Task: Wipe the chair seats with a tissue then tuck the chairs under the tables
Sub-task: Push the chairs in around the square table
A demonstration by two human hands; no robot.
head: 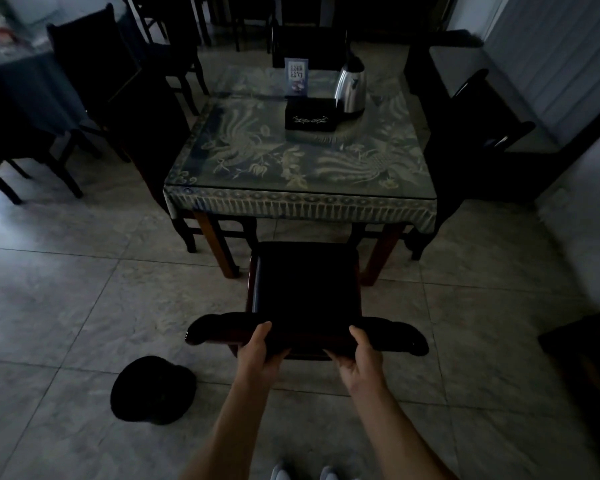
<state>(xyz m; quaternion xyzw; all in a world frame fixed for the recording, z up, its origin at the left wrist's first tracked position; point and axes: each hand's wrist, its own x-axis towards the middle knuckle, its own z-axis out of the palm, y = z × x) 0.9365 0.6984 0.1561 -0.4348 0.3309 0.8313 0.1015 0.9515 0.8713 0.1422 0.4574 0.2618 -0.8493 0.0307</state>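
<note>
1. The table (300, 161) stands ahead of you, square, under a patterned cloth with a fringed edge and a glass top.
2. The chair (305, 282) you are handling sits in front of the table's near edge, its dark seat facing you and its front just reaching the fringe; the seat is not yet under the table.
3. More dark chairs (94, 74) stand to the left of the table, well apart from you.
4. A dark round object (153, 389) lies on the tiled floor to your left, near the chair; what it is you cannot tell in this dim light.
5. A metal kettle (351, 86) and a dark box (310, 116) stand touching on the far half of the table.
6. Your left hand (260, 355) is clenched on the chair's curved top rail (219, 329), thumb over the top.
7. Your right hand (361, 355) grips the same rail further right, thumb on top, fingers wrapped beneath.
</note>
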